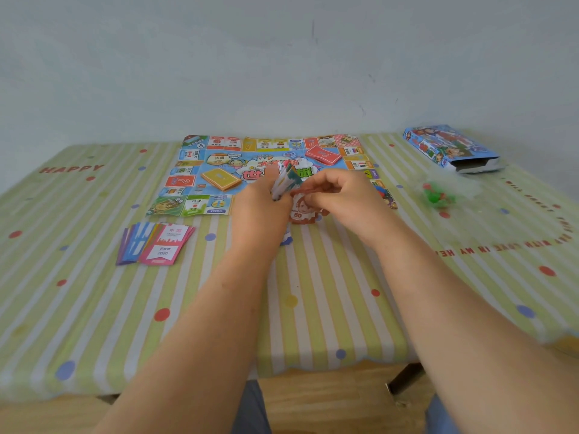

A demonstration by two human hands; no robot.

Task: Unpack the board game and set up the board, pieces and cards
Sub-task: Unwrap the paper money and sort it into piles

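Desk (94,292) under a striped, dotted cloth. Far left: a fan of cards (155,244) lies face up on the cloth, just before the near-left corner of the game board (200,158). The board lies unfolded and flat, with a yellow deck (221,179) on its left half and a red deck (322,155) on its right half. Centre: the left hand (263,198), grip clamped on a tilted bundle of paper notes (286,181), is held over the board's near edge. Just right of the bundle, a brown note marked 50 (299,211) shows below both hands, with its top pinched in the grip of the right hand (338,192); whether it touches the desk cannot be told. Right: green pieces (437,195) in clear wrapping. Far right: the game box (451,148) lies flat with its end flap open.
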